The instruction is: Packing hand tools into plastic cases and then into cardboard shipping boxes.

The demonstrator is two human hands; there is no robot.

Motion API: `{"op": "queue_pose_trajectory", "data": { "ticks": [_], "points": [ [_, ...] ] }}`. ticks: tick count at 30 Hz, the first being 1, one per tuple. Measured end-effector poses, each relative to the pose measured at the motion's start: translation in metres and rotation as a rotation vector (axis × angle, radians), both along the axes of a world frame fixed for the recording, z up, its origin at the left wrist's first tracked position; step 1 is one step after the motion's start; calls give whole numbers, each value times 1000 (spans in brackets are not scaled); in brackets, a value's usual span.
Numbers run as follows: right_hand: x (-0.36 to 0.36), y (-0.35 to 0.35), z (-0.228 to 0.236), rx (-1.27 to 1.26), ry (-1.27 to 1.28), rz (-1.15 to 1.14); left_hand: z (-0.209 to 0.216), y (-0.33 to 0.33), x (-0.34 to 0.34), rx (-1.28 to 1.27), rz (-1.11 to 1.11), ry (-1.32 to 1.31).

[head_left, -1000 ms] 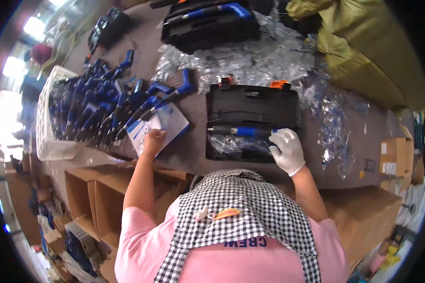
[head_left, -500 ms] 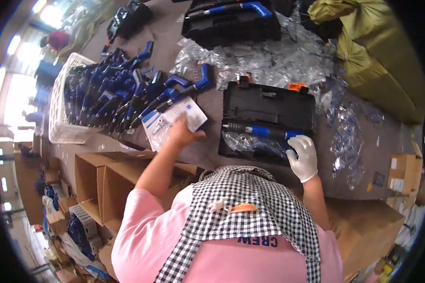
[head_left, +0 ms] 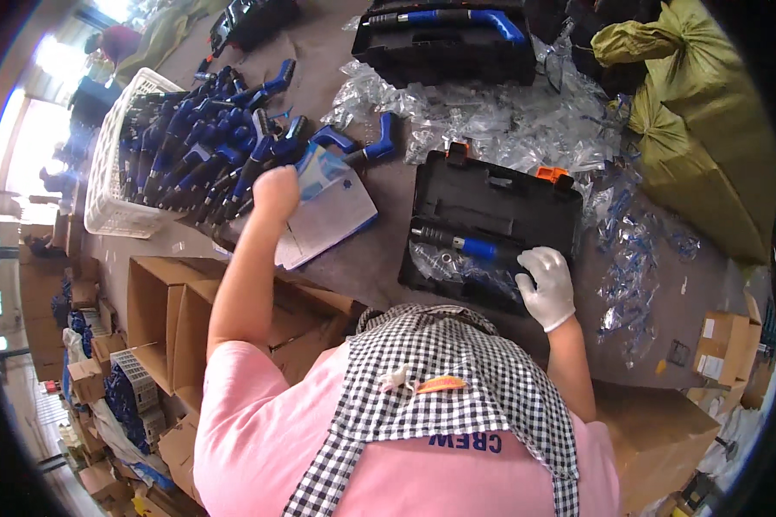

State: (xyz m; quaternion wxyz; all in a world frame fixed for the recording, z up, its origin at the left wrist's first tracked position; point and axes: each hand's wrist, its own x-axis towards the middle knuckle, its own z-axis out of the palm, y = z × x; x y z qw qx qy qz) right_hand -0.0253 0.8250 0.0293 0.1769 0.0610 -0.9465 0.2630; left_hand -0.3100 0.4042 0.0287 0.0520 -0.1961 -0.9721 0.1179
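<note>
My bare left hand [head_left: 276, 194] is closed at the edge of a blue-and-white leaflet [head_left: 321, 170], lifting it above a stack of white printed sheets [head_left: 332, 215]. On my right hand [head_left: 547, 286] is a white glove; its fingers curl over the handle end of a blue-and-black pistol-grip tool [head_left: 478, 248], hiding that end. The tool lies in an open black plastic case [head_left: 496, 202] with orange latches. Beside it in the case is a clear bag of small metal parts [head_left: 444, 260].
A white plastic basket [head_left: 105, 194] overflows with similar tools at the left. Clear plastic bags [head_left: 483, 116] are heaped behind the case. Another open case [head_left: 444, 56] with a tool stands farther back. An olive sack [head_left: 698, 129] and cardboard boxes [head_left: 159, 319] flank the table.
My left hand has moved left and away from the sheets, closing and raising the blue-and-white leaflet. My right hand stays at the case, and the whole view has shifted slightly.
</note>
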Motion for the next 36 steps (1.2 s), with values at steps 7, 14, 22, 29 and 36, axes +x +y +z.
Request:
{"op": "queue_pose_trajectory", "data": {
  "ticks": [7,14,22,29,36],
  "points": [
    [6,2,-1,-9,33,-116,28,107,89,397,-457,20],
    [-4,-12,61,306,74,27,-29,245,156,402,-1025,-415],
    [-25,23,41,566,-295,-24,26,285,164,391,-851,-637],
    [-33,16,35,570,-250,-65,-30,238,42,993,-341,-431],
    [-41,11,46,625,-358,-96,-108,227,-41,954,257,-1005]
  ]
}}
